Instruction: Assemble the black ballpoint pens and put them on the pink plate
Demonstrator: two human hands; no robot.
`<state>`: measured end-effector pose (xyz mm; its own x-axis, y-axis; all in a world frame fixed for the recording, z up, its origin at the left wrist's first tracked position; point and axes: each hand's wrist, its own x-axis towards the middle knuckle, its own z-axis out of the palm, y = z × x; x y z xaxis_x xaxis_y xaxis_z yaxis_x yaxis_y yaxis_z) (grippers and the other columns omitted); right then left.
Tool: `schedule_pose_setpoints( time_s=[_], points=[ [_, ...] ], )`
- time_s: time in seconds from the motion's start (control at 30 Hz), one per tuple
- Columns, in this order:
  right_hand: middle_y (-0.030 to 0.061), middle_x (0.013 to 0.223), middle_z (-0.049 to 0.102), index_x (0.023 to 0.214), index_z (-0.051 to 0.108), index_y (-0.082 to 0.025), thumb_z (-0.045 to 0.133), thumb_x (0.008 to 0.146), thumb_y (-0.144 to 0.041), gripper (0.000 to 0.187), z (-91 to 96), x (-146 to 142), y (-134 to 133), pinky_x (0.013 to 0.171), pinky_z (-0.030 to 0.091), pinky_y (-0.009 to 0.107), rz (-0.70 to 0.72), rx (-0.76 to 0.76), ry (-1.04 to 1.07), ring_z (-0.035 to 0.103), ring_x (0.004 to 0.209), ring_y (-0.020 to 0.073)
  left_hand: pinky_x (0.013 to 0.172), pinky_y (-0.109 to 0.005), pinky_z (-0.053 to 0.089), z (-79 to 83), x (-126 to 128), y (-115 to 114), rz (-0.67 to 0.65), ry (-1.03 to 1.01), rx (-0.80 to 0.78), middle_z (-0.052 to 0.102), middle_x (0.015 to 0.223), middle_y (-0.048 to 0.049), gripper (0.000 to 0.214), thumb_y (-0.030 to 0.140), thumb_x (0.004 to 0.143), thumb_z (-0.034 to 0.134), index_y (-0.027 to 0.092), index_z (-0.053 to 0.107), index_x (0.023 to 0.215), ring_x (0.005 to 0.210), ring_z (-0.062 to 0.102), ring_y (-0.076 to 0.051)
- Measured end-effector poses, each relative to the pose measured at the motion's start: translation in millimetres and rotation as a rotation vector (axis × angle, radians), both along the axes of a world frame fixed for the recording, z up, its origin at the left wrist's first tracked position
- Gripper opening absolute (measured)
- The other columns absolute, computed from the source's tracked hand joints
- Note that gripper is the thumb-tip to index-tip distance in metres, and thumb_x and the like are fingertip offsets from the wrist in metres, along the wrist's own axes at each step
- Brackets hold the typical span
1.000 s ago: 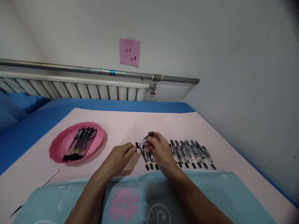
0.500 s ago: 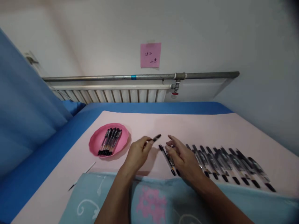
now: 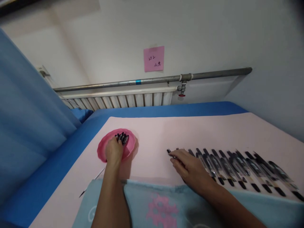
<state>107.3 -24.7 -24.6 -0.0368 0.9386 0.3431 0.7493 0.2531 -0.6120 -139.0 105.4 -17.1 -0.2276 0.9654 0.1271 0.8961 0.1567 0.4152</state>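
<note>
My left hand [image 3: 114, 150] is over the round pink plate [image 3: 102, 148], its fingers closed at a small bunch of black-capped gel pens [image 3: 123, 138] lying there. The hand covers the pens' lower parts, so where its own pen ends and the others begin is hard to see. Right of centre, my right hand [image 3: 186, 161] is closed around a black-tipped pen [image 3: 168, 151], whose end sticks out past the fingertips. Just beyond that hand starts a long row of clear pens with black caps [image 3: 228, 163], slanted side by side and blurred.
A thin white stick with a dark tip [image 3: 91, 183] lies left on the pink sheet [image 3: 152, 136]. A light-blue patterned cloth [image 3: 140, 196] covers the near edge. Blue curtain [image 3: 30, 126] hangs at left. Behind are a radiator [image 3: 123, 99], a pipe [image 3: 156, 79] and a pink note [image 3: 154, 59].
My left hand has moved left with its pen, from mid-sheet to the pens in the plate. My right hand has closed around a pen beside the row. The view has tilted slightly.
</note>
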Motion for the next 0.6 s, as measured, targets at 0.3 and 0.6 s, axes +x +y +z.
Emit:
schedule_pose_setpoints(
  time_s=[0.3,0.6],
  points=[
    [0.0056,0.086,0.062,0.091,0.059,-0.02,0.041,0.082,-0.02,0.02,-1.4,1,-1,0.067,0.045,0.028,0.027,-0.014,-0.009,0.058,0.077,0.0162,0.071,-0.038,0.042,-8.5,9,7,0.021,0.079,0.005,0.063,0.095,-0.019,0.029,0.027,0.078,0.043,0.011,0.061,0.095,0.091,0.057,-0.03],
    [0.0044,0.083,0.063,0.086,0.059,-0.02,0.043,0.082,-0.02,0.017,12.4,8,-5,0.071,0.045,0.028,-0.082,0.106,0.053,0.059,0.079,0.0163,0.079,-0.038,0.041,6.0,10,-11,0.007,0.067,0.098,0.061,0.102,-0.0158,0.035,0.029,0.082,0.035,0.013,0.058,0.102,0.097,0.054,-0.028]
  ],
)
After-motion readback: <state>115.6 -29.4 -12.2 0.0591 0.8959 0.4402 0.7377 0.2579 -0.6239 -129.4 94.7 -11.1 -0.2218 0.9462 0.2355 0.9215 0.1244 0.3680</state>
